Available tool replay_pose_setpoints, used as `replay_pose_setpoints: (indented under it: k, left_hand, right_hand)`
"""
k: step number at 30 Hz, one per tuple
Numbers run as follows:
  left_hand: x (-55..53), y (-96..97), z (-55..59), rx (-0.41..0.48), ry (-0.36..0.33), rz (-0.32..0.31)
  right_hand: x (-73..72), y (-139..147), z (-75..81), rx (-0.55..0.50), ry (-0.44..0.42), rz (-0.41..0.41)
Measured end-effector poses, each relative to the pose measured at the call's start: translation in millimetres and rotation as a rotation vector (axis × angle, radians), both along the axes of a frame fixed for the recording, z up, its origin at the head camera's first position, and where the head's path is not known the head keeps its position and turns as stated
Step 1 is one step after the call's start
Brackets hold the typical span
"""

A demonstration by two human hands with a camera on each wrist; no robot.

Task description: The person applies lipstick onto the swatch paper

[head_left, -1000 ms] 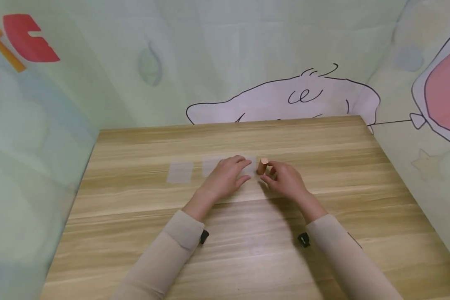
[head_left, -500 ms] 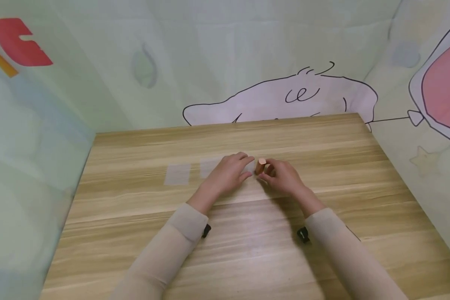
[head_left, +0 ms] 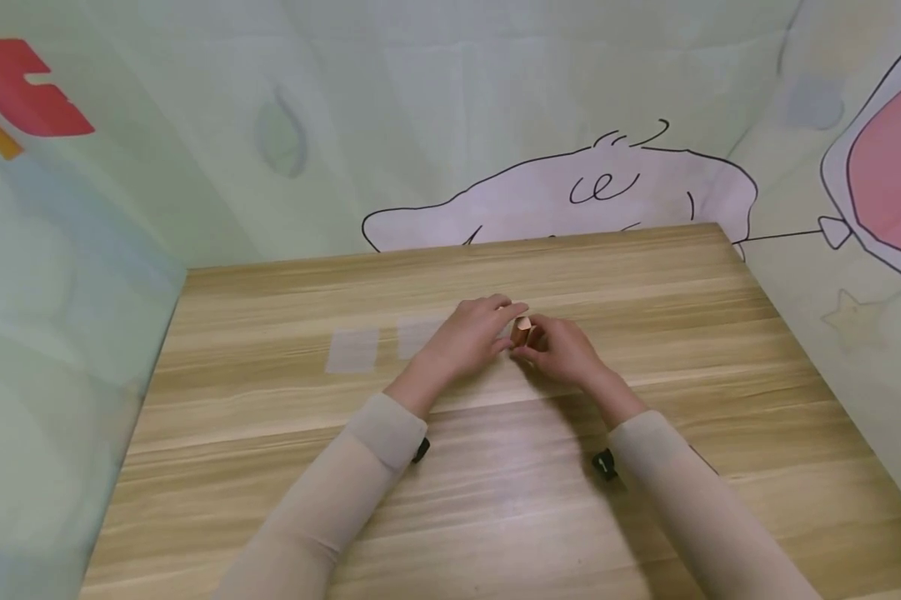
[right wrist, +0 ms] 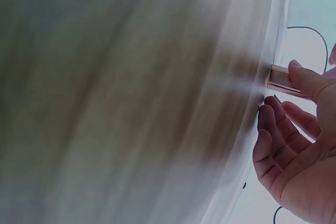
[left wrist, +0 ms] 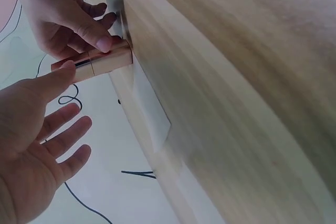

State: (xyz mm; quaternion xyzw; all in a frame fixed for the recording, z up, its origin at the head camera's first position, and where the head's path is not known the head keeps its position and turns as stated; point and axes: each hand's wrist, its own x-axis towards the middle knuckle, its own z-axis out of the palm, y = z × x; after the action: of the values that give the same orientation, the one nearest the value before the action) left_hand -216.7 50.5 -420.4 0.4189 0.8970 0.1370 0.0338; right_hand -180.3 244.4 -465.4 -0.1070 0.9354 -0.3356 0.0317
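A rose-gold lipstick tube point(head_left: 521, 332) stands upright on the wooden table, its seam and dark band showing in the left wrist view. My right hand point(head_left: 566, 350) grips it low from the right, thumb on the near side. From the left, my left hand point(head_left: 465, 340) reaches its upper part, with thumb and index finger on either side. In the left wrist view, that thumb overlaps the top of the lipstick point(left wrist: 113, 61), the index finger is hidden and the other fingers are spread. The right thumb lies along the lipstick point(right wrist: 281, 80) in the right wrist view.
Two pale, thin rectangles point(head_left: 352, 350) point(head_left: 417, 335) lie flat on the table to the left, the second partly behind my left hand. A printed curtain point(head_left: 420, 125) rises behind the table's far edge point(head_left: 307, 260).
My left hand has moved right, and its thumb and index finger have come up to the lipstick. The right hand keeps hold of the lipstick. The head view has shifted slightly.
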Motion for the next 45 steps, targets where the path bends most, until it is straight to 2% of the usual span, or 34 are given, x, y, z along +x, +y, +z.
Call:
replay_pose_setpoints:
  k: [6, 10, 19, 24, 32, 38, 45]
  left_hand:
    - [-0.9, 8.4, 2.1, -0.05, 0.052, -0.019]
    - [-2.4, 13.1, 3.0, -0.069, 0.075, -0.038]
    - [-7.5, 15.8, 2.0, -0.031, 0.138, -0.089]
    - [-7.3, 13.2, 2.9, 0.014, 0.11, -0.098]
    - [-4.1, 4.9, 3.3, 0.047, 0.092, -0.058]
    - [-2.8, -2.4, 4.4, 0.091, 0.085, -0.054]
    - [2.1, -10.6, 8.7, 0.115, 0.077, -0.035]
  right_hand:
    - [-2.4, -0.8, 0.2, -0.037, 0.017, 0.017]
    - [-3.5, -0.2, 0.7, -0.026, 0.022, 0.01]
    - [-7.1, 0.9, -0.1, 0.008, 0.013, 0.021]
    - [-7.0, 0.8, 1.0, 0.006, 0.028, 0.045]
    - [-3.7, 0.2, 2.3, -0.026, 0.057, 0.101]
    - [-0.8, -1.6, 6.5, -0.007, 0.058, 0.096]
    - [4.9, -3.4, 12.7, -0.032, 0.061, 0.09]
